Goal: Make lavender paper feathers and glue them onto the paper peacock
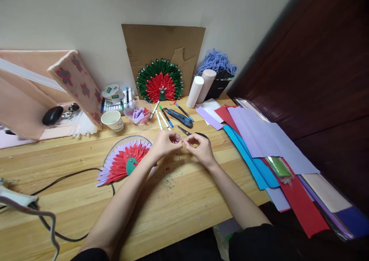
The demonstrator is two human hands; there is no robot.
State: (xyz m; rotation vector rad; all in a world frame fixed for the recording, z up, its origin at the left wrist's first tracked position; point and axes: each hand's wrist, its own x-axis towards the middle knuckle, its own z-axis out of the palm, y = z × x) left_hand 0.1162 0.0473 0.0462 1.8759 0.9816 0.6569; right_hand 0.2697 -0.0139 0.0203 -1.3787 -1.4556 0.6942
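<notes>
The fan [122, 163] lies near the left forearm [123, 211], lilac outside, red inside. Between the forearms, room runs down the bench [178, 211] to its front edge. Above it, the left hand [166, 143] and right hand [201, 149] pinch a tiny lilac scrap [179, 140], mostly hidden from me. Rightmost, paper [269, 136] overhangs the front edge.

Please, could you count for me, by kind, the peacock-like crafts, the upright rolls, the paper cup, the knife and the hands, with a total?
Peacock-like crafts: 2 (red-and-green craft, red-and-lilac craft)
Upright rolls: 2 (white roll, pinkish roll)
Paper cup: 1
Knife: 1
Hands: 2 (left hand, right hand)
Total: 8
</notes>
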